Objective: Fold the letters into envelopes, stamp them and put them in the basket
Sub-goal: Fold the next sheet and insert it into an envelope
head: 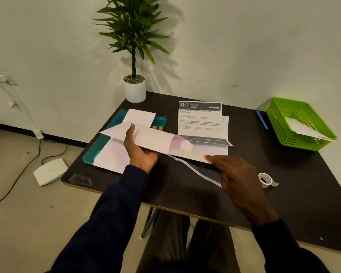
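Note:
My left hand (140,152) grips a white envelope (150,137) from below, thumb on top, and holds it above the dark table (185,190) with its flap open to the left. My right hand (238,182) rests with straight fingers on the near edge of a folded sheet (201,150) that lies under the envelope's right end. A printed letter (200,120) lies flat behind it. The green basket (299,123) at the far right holds one white envelope (305,130). A roll of tape (265,179) sits right of my right hand.
A teal folder (98,146) with white envelopes (114,156) on it lies at the left of the table. A potted plant (134,89) stands at the back corner. A blue pen (262,120) lies beside the basket. A white device (50,171) and cables are on the floor at left.

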